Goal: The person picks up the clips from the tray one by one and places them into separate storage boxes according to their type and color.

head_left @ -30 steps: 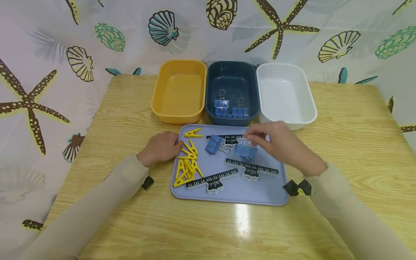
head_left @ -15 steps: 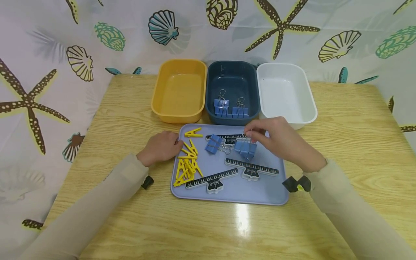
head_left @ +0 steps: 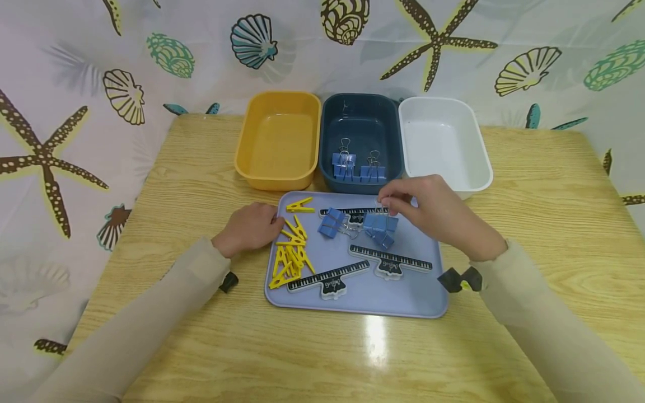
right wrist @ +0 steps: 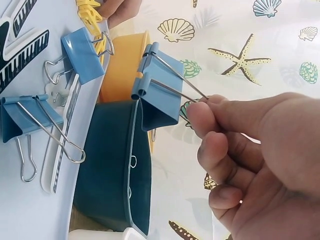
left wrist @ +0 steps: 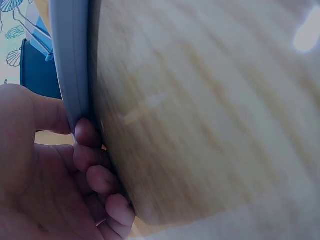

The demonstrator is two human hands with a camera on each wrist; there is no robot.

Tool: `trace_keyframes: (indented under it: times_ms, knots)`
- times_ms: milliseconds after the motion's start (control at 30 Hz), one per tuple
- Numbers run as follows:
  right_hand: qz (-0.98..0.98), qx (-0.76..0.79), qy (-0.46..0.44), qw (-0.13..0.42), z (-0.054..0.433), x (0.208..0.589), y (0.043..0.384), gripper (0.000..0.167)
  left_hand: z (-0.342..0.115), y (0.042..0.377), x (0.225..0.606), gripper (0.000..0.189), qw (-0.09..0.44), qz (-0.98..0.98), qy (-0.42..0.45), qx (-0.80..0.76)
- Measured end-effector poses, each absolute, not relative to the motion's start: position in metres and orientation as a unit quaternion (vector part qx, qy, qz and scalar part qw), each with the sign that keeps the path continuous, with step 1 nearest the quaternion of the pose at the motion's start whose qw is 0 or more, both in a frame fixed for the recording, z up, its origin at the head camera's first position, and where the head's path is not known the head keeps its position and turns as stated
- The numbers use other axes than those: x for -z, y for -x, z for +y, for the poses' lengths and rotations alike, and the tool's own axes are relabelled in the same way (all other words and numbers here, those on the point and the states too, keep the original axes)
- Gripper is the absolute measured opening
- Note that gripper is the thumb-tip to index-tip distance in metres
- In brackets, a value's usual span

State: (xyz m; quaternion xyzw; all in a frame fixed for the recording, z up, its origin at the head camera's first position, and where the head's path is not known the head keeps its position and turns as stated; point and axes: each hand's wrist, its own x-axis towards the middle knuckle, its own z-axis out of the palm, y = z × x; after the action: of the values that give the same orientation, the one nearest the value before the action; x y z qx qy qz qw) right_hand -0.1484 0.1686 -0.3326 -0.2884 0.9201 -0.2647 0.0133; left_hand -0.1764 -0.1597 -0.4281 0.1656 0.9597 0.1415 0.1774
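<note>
Thumb and fingertips of my right hand (head_left: 428, 210) pinch the wire handle of a blue binder clip (right wrist: 161, 92), which hangs raised above the tray. Beneath it another blue binder clip (head_left: 385, 240) lies on the lilac tray (head_left: 403, 299), partly covered in the head view. A further blue binder clip (head_left: 331, 223) rests to its left. My left hand (head_left: 249, 226) grips the tray's left rim between thumb and fingers. Close to it lie several yellow clothespins (head_left: 288, 263). Three piano-keyboard clips are spread on the tray, one of them in front (head_left: 328, 277).
Behind the tray stand a yellow bin (head_left: 279, 182), a dark blue bin (head_left: 359, 187) and a white bin (head_left: 468, 162), side by side. Several blue binder clips (head_left: 372, 173) sit in the dark blue bin. A shell-patterned cloth (head_left: 312, 61) hangs behind the wooden table (head_left: 211, 347).
My right hand has risen slightly, lifting the pinched binder clip off the one below, which shows more now. The left hand has stayed at the tray's rim.
</note>
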Motion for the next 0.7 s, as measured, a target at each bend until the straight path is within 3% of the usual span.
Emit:
trace_keyframes:
  times_ms: [700]
  knots:
    - [0.921,0.258,0.292,0.008,0.1679,0.3309,0.1562,0.014,-0.1600,0.1770,0.4290,0.040,0.165,0.961,-0.169,-0.144]
